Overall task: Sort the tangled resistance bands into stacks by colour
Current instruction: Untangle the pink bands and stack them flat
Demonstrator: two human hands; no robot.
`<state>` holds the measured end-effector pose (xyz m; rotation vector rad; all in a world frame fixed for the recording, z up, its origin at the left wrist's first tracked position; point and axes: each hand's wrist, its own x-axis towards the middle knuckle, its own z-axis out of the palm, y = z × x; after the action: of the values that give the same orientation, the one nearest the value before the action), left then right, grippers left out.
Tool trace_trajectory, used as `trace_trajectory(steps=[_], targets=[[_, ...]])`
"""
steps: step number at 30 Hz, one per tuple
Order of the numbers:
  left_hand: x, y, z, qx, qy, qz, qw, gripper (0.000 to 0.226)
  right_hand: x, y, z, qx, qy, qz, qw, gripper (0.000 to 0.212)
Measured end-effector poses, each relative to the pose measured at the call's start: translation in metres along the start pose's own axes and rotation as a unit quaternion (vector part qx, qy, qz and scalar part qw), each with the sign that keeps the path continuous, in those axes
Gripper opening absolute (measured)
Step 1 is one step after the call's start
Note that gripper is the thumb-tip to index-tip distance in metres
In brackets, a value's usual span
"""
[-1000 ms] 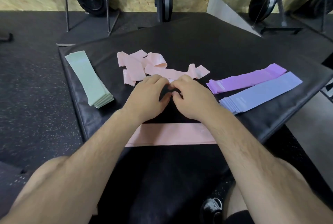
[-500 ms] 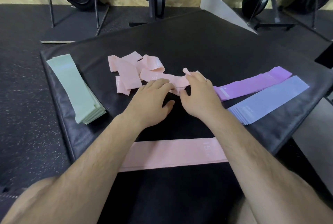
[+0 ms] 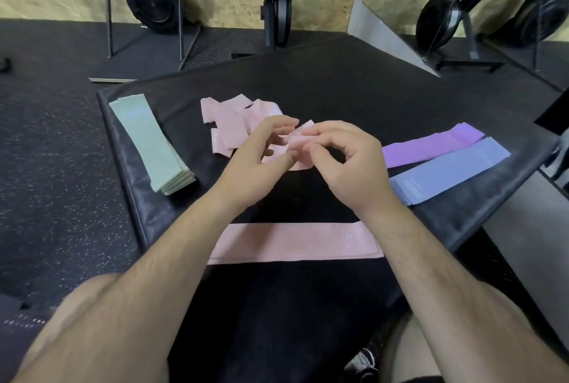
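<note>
Both hands are up off the mat [image 3: 369, 99] now vs 0.5 s back, when they sat low on it. They've lifted one end of a pink band [image 3: 300, 148] with them.

Grip: right hand [image 3: 351, 164] has its fingers curled and pinches the band end. Left hand [image 3: 258, 164] has its thumb against the band's lower edge and fingers loosely over the top, so a light hold. Band is at frame centre, just clear of the mat, and its far end trails back into the pink tangle [image 3: 234, 127] up-left of my hands.

Progress, my est.: mostly done.
- green stack [image 3: 151, 142], left of frame: flat, squared
- purple stack [image 3: 431, 148] and blue-grey stack [image 3: 449, 173], right: side by side, flat
- flat pink pile [image 3: 292, 242], bottom centre near mat edge: started
- left to do: pink tangle only. Free each band, lay it on the pink pile.

Can't make out:
- how many bands are in the tangle, or where they cross; my left hand covers the near part
- layer count in any stack
- print on the flat pink pile, too small to read
- both ends of the pink pile, which run under my forearms
</note>
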<state>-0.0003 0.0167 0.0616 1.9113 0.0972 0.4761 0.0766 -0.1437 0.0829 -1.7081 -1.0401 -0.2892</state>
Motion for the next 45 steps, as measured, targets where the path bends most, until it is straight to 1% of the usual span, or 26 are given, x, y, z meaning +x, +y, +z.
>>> trace_trajectory(steps=[2,4,6,9,11,13,15,17,20,23,26,29,32,35,37,40,45], targets=[[-0.009,0.005,-0.001,-0.071,-0.004,-0.016,0.997,0.047,-0.009,-0.006,-0.002,0.013,0.001,-0.001,1.0,0.025],[-0.014,0.012,-0.003,-0.134,-0.004,-0.05,0.99,0.054,-0.018,-0.013,-0.006,0.018,0.004,0.009,1.0,0.02],[-0.017,0.021,-0.004,-0.166,0.0,-0.075,0.983,0.05,-0.022,-0.021,-0.009,0.034,0.011,0.017,0.999,0.021],[-0.021,0.04,-0.003,-0.132,0.04,-0.112,0.984,0.032,-0.019,-0.039,-0.011,0.056,0.018,0.042,0.997,0.017],[-0.026,0.051,-0.002,-0.113,0.038,-0.132,0.984,0.031,-0.013,-0.053,-0.012,0.082,0.012,0.08,0.993,0.012],[-0.032,0.067,-0.005,-0.114,0.029,-0.136,0.984,0.035,-0.007,-0.068,-0.017,0.101,0.012,0.117,0.988,0.013],[-0.037,0.085,-0.009,-0.121,0.029,-0.119,0.985,0.04,0.002,-0.085,-0.03,0.108,0.013,0.132,0.985,0.02],[-0.041,0.107,-0.015,-0.131,0.042,-0.083,0.987,0.037,0.011,-0.106,-0.046,0.117,0.005,0.133,0.984,0.026],[-0.048,0.143,-0.024,-0.195,0.06,-0.028,0.979,0.039,0.018,-0.14,-0.074,0.127,-0.022,0.117,0.985,0.037],[-0.06,0.175,-0.027,-0.225,0.038,0.013,0.974,0.041,0.02,-0.171,-0.1,0.121,-0.057,0.12,0.984,0.039],[-0.073,0.19,-0.026,-0.209,0.015,0.039,0.977,0.043,0.017,-0.185,-0.114,0.096,-0.103,0.141,0.98,0.038],[-0.088,0.182,-0.02,-0.182,0.011,0.034,0.983,0.034,0.004,-0.183,-0.115,0.025,-0.166,0.179,0.97,0.036],[-0.104,0.158,-0.014,-0.137,0.016,0.003,0.99,0.029,-0.014,-0.171,-0.099,-0.03,-0.234,0.199,0.951,0.035],[-0.115,0.127,-0.011,-0.093,0.025,-0.035,0.995,0.025,-0.03,-0.15,-0.073,-0.076,-0.28,0.219,0.932,0.022],[-0.12,0.107,-0.013,-0.067,0.037,-0.052,0.996,0.022,-0.038,-0.137,-0.056,-0.086,-0.303,0.233,0.92,0.018],[-0.127,0.082,-0.021,-0.043,0.06,-0.075,0.994,0.017,-0.042,-0.118,-0.033,-0.095,-0.331,0.218,0.913,0.019],[-0.133,0.045,-0.04,-0.006,0.089,-0.113,0.99,0.016,-0.035,-0.093,0.001,-0.075,-0.367,0.216,0.902,0.017]])
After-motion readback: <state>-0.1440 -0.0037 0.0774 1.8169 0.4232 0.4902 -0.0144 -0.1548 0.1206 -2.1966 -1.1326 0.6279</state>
